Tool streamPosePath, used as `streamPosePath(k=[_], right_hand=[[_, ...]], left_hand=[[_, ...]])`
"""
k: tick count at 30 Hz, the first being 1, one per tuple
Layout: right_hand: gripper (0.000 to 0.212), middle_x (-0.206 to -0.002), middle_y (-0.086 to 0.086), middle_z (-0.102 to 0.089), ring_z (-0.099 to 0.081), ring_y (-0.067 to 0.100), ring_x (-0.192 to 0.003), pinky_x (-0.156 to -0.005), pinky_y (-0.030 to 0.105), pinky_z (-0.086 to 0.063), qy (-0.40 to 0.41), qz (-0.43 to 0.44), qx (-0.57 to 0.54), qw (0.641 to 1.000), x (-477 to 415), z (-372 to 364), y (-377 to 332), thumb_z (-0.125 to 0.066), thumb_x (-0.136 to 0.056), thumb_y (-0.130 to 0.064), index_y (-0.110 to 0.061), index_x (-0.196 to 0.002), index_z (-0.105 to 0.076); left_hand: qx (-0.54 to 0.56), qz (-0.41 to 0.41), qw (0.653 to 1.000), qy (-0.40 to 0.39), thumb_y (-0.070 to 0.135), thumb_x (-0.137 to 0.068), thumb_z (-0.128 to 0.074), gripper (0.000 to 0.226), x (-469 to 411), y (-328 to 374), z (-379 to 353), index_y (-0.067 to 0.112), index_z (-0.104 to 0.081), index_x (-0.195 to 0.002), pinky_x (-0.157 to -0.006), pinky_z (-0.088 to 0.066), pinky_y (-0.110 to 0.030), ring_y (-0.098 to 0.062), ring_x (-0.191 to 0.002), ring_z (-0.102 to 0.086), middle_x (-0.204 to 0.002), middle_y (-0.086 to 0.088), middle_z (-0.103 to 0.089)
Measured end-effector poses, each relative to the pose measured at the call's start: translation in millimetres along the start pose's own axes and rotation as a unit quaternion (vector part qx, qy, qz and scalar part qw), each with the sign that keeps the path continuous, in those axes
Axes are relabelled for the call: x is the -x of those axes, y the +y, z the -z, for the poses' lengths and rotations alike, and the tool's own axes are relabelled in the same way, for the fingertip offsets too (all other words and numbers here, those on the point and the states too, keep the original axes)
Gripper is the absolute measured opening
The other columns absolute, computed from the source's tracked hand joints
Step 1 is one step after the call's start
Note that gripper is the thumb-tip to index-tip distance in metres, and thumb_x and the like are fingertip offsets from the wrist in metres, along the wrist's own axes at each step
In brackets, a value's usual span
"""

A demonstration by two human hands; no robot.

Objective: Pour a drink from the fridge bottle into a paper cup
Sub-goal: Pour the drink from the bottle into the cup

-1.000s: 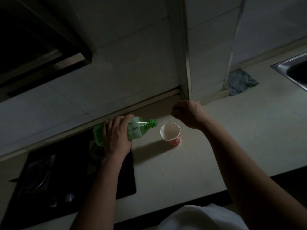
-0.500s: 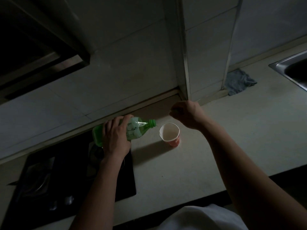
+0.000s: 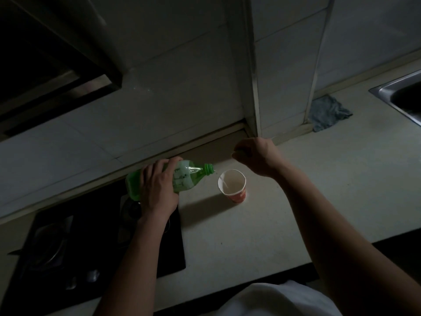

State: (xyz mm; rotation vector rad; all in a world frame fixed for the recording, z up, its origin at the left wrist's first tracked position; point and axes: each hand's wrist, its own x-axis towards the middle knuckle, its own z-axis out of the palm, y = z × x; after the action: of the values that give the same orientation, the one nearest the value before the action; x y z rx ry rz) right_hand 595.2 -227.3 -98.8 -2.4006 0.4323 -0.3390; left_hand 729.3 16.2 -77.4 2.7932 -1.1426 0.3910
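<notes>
Head view looks down on a dim counter [image 3: 250, 236], where the left hand [image 3: 157, 190] grips the green bottle [image 3: 193, 171] round its middle, fingers and thumb wrapped over the label. The bottle is tipped nearly flat, its open mouth just above and left of the cup [image 3: 238, 197]. A thin stream runs from the mouth into the cup, which stands upright on the counter between the two hands, to the right of the stove [image 3: 68, 247]. The right hand [image 3: 257, 156] hangs above the counter behind the cup, not touching it, fingers curled in; whether it pinches the cap or nothing I cannot tell in this light. The bottle looks like thin plastic and partly full, so probably light but soft-walled. A hard squeeze at the waist could make it gush, and a firm, even hold round the middle seems the right place. The paper cup is lighter still and nothing steadies it, so a stream striking its near rim could shift or tip it; its lower wall would be the safe place to hold.
</notes>
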Motion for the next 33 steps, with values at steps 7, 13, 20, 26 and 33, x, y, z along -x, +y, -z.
streamPosePath(k=[7,13,20,26,33], right_hand=[[0.021,-0.098,0.004,-0.068,-0.059,0.008,-0.08,-0.06,0.011,-0.039,-0.003,-0.004,-0.007,1.0,-3.9,-1.3,0.4,-0.056,-0.096,-0.026,-0.012,-0.11,-0.065],[0.021,-0.099,0.005,-0.068,-0.06,0.01,-0.083,-0.068,0.017,-0.046,-0.007,-0.003,-0.004,1.0,-4.5,0.2,-0.9,-0.056,-0.096,-0.025,-0.012,-0.11,-0.064],[0.021,-0.097,0.0,-0.065,-0.057,0.007,-0.081,-0.061,0.012,-0.041,-0.006,-0.001,-0.002,1.0,-5.4,1.2,-2.1,-0.056,-0.097,-0.025,-0.012,-0.111,-0.064],[0.021,-0.1,0.005,-0.068,-0.061,0.012,-0.085,-0.071,0.02,-0.049,-0.009,0.0,-0.003,1.0,-5.4,0.4,-2.5,-0.056,-0.097,-0.025,-0.012,-0.111,-0.064],[0.021,-0.1,0.006,-0.068,-0.059,0.009,-0.083,-0.068,0.014,-0.044,-0.001,0.006,-0.007,1.0,-4.7,-0.9,-1.5,-0.057,-0.096,-0.024,-0.011,-0.111,-0.064]], left_hand=[[0.0,-0.003,1.0,-0.008,0.004,-0.062,-0.074,0.082,-2.8,-2.2,-1.9,0.043,-0.047,-0.129,-0.105,-0.031,-0.041,-0.024,-0.116,-0.047,-0.122,0.008,-0.053],[-0.007,-0.004,1.0,-0.01,0.004,-0.06,-0.072,0.083,-4.9,-2.1,-2.2,0.043,-0.048,-0.128,-0.105,-0.033,-0.041,-0.024,-0.115,-0.048,-0.122,0.008,-0.054],[-0.007,-0.007,1.0,-0.002,0.005,-0.062,-0.072,0.08,-5.8,-2.4,-2.9,0.042,-0.048,-0.129,-0.103,-0.032,-0.04,-0.025,-0.115,-0.049,-0.121,0.007,-0.054],[-0.012,-0.008,1.0,0.001,0.008,-0.062,-0.072,0.078,-5.5,-2.2,-2.9,0.042,-0.049,-0.128,-0.102,-0.032,-0.039,-0.025,-0.113,-0.049,-0.121,0.007,-0.055],[-0.015,-0.011,1.0,0.004,0.008,-0.06,-0.073,0.079,-5.5,-2.4,-3.2,0.043,-0.049,-0.127,-0.1,-0.032,-0.038,-0.025,-0.112,-0.05,-0.119,0.008,-0.056]])
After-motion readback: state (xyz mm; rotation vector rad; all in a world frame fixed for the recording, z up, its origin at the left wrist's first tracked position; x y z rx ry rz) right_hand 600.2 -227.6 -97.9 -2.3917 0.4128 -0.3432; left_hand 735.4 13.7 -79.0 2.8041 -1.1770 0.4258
